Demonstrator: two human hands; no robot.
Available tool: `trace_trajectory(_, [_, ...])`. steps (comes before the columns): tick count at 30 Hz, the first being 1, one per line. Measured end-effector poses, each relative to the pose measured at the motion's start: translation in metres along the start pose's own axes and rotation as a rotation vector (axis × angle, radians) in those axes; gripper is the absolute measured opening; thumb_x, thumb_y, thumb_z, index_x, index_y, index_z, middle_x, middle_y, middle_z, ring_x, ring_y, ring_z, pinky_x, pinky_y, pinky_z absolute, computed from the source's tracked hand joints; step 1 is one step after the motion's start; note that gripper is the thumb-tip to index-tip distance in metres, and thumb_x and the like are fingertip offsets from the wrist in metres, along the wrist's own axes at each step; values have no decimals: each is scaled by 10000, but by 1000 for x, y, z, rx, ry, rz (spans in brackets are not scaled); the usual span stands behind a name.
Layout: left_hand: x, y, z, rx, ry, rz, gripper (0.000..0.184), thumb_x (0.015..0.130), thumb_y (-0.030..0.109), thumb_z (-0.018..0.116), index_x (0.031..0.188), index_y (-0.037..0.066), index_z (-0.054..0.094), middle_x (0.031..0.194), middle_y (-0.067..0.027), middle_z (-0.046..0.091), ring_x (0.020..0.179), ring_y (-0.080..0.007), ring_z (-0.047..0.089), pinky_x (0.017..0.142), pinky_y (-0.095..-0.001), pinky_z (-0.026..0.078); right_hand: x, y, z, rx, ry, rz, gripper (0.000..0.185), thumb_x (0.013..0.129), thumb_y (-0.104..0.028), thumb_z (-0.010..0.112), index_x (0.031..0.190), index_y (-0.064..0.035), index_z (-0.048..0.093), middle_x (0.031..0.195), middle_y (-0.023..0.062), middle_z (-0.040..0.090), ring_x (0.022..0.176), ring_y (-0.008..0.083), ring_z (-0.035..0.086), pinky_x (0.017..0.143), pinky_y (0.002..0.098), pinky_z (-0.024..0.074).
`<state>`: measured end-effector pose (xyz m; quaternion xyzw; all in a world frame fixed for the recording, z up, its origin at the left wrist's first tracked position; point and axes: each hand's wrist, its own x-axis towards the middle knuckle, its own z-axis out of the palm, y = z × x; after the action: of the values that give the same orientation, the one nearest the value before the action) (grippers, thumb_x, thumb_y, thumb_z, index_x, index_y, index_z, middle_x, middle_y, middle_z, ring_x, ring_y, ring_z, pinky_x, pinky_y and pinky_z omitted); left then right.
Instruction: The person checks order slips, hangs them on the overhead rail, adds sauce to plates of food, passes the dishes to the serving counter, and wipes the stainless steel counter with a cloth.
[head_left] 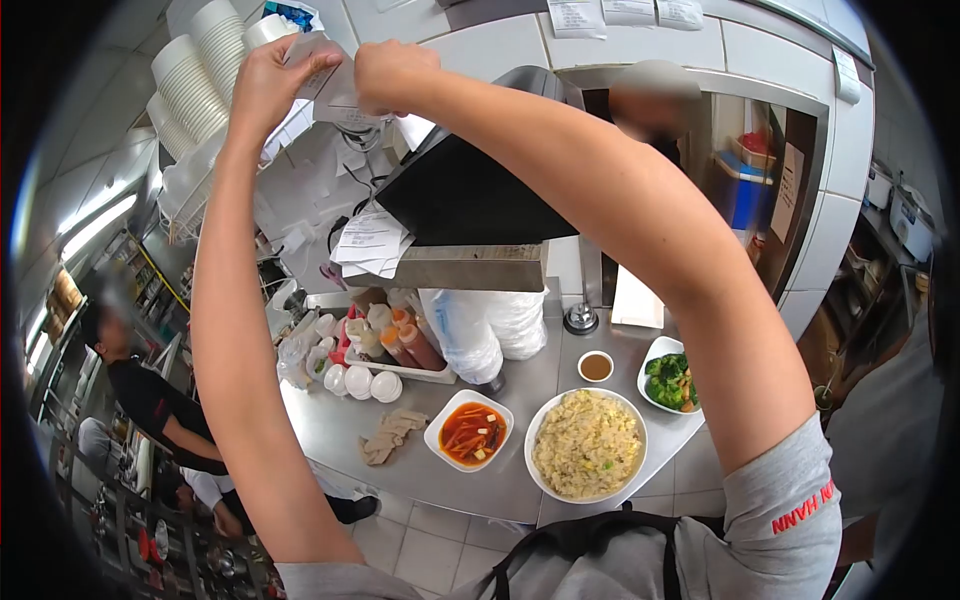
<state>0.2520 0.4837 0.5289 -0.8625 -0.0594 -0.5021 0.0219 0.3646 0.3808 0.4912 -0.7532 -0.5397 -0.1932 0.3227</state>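
Observation:
Both of my arms are raised to the upper left. My left hand (pixel 266 88) pinches a printed paper receipt (pixel 338 92) between thumb and fingers. My right hand (pixel 394 76) is closed at the receipt's right edge, its fingertips turned away from view. Under my arms is a black screen-like panel (pixel 475 175) above a metal shelf (pixel 460 268), with a stack of printed slips (pixel 370 243) at its left end. On the counter below stand a plate of fried rice (pixel 586 447), a bowl of red soup (pixel 471 432) and a dish of broccoli (pixel 670 380).
Stacked white tubs (pixel 190 85) stand at the upper left, near my left hand. Sauce bottles (pixel 400 345), a crumpled cloth (pixel 391 436), a sauce cup (pixel 595 367) and a service bell (pixel 580 319) are on the counter. One person (pixel 160 400) is at the left, another behind the hatch (pixel 655 105).

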Motion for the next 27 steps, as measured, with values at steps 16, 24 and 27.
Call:
trace_trajectory(16, [-13,-3,-11,280,102,308,317,764,447,598,841,139,619,624,-63,583,561,-266,538,510,-330,393,-2,17,11,184,-14,-161,362,634,-276,679,855,9,642,741,146,626,662,246,624,599,337,510])
trace_trajectory(24, [-10,15,-29,582,119,773,173,693,160,670,833,84,601,808,-35,633,678,-231,585,636,-306,442,-24,8,21,229,252,-86,250,672,-187,663,845,-8,638,851,185,636,836,334,620,723,395,494])
trace_trajectory(27, [-27,19,-39,542,48,711,170,681,80,667,838,74,601,832,-24,640,721,-210,592,650,-290,439,-25,4,26,318,248,-127,212,644,-163,675,800,-23,648,827,184,634,818,334,619,714,398,490])
